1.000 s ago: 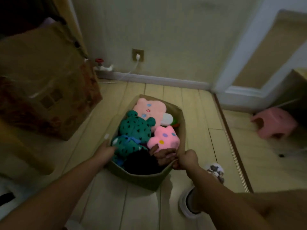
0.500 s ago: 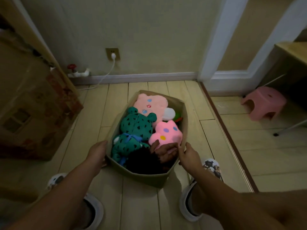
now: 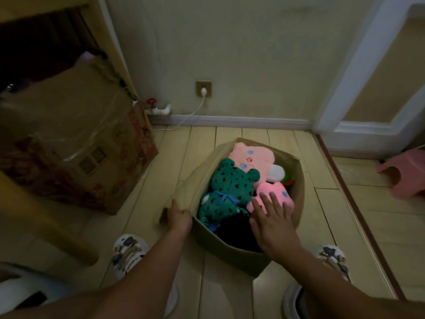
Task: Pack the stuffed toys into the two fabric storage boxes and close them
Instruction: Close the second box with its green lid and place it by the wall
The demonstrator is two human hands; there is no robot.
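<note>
An olive fabric storage box (image 3: 232,252) stands open on the wooden floor in front of me, full of stuffed toys. Inside lie a green spotted frog toy (image 3: 230,185), a large pale pink toy (image 3: 250,157) at the back, a bright pink toy (image 3: 273,192) on the right and something dark (image 3: 232,233) at the near end. My left hand (image 3: 179,217) grips the box's left flap (image 3: 195,178) near the front corner. My right hand (image 3: 273,222) lies flat with spread fingers on the bright pink toy and the dark one.
A big cardboard box (image 3: 69,143) stands to the left, beside a wooden frame. The wall with a socket and white cable (image 3: 203,90) is just behind the fabric box. A pink plastic stool (image 3: 404,173) sits at the right, past a floor strip. My two slippered feet flank the box.
My right hand left the box's right front corner and now presses flat on the toys inside. My left hand has closed on the left flap. The view has shifted slightly.
</note>
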